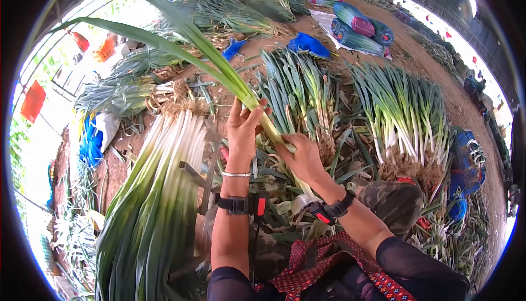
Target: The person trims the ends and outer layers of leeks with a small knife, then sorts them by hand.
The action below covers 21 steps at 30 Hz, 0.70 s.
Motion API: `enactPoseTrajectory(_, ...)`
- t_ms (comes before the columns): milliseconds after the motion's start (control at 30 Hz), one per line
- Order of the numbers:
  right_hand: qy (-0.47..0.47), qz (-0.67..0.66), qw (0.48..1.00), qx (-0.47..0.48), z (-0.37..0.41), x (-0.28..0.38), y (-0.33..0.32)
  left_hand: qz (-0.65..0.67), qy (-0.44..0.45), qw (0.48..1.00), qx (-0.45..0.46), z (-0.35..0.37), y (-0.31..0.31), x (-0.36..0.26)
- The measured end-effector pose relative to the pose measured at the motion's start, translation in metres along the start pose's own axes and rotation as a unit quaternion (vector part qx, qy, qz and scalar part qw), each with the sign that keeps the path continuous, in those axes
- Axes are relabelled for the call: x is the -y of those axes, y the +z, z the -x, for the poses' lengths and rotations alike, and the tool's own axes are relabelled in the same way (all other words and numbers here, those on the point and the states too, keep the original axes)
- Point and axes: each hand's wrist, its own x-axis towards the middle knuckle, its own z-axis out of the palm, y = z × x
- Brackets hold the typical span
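Note:
A long leek (233,84) slants across the middle, its green leaves reaching to the upper left and its pale stem coming down toward my lap. My left hand (242,128) is closed around the stem below the leaves. Lower on the same stem, my right hand (302,157) grips it with the fingers curled; part of the stem is hidden behind this hand. To the left lies a pile of leeks (164,175) with white stems and roots pointing away from me. A dark metal frame (192,172) stands between that pile and my left forearm.
Upright leek bunches stand ahead (298,90) and to the right (405,115). Leaf scraps cover the ground around my legs. Farther back are wrapped bundles (359,30), a blue cloth (308,44) and large leek heaps (219,13). A blue bag (91,139) lies at left.

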Motion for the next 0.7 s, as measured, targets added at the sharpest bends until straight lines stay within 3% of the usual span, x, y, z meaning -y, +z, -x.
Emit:
enactPoseTrajectory(200, 0.015, -0.058, 0.998, 0.010, 0.002, -0.010, -0.001, 0.110, -0.059, 0.991, 0.041, 0.002, 0.000, -0.011)
enactPoseTrajectory(367, 0.131, -0.137, 0.982, 0.011, 0.007, -0.004, -0.007, 0.084, 0.006, 0.985, 0.148, -0.010, -0.016, -0.001)
enactPoseTrajectory(467, 0.213, -0.186, 0.959, -0.030, 0.014, -0.025, -0.001, 0.202, -0.009, 0.965, 0.167, -0.008, -0.017, -0.001)
enactPoseTrajectory(533, 0.294, -0.345, 0.891, -0.038, 0.016, -0.038, 0.002, 0.219, 0.008, 0.963, 0.157, -0.009, -0.023, -0.004)
enactPoseTrajectory(600, 0.345, -0.534, 0.768, -0.081, 0.024, -0.050, 0.008, 0.239, 0.021, 0.960, 0.145, -0.011, -0.030, -0.004)
enactPoseTrajectory(633, 0.325, -0.562, 0.758, -0.062, 0.029, -0.056, 0.006, 0.192, 0.036, 0.980, 0.025, -0.012, -0.026, -0.013)
enactPoseTrajectory(700, 0.324, -0.421, 0.846, 0.036, 0.043, -0.047, -0.021, 0.206, 0.047, 0.977, -0.023, -0.020, -0.044, -0.015)
